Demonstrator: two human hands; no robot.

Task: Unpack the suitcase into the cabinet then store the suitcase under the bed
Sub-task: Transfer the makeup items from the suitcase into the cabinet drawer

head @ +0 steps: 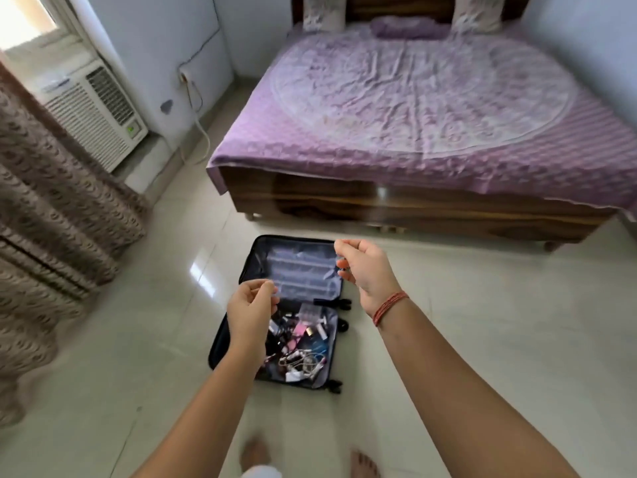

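Bare feet (pixel 255 451) at bottom edge, your forearms above them. Wooden bed with purple patterned cover (pixel 413 108) ahead. Navy hard-shell suitcase (pixel 300 270) lies open on pale tiled floor (pixel 448 339), near bed's foot. Your left hand (pixel 251 315) and right hand (pixel 367 274) hover over it, fingers loosely curled, nothing visibly held. Near half holds jumble of small cosmetics and cables (pixel 303 343): scoop handfuls, mind tangled cords. Cabinet out of view.

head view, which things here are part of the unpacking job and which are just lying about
Job: suitcase, small items inside it, bed, left hand, right hand.
Lying about: air conditioner, curtain, pillows.
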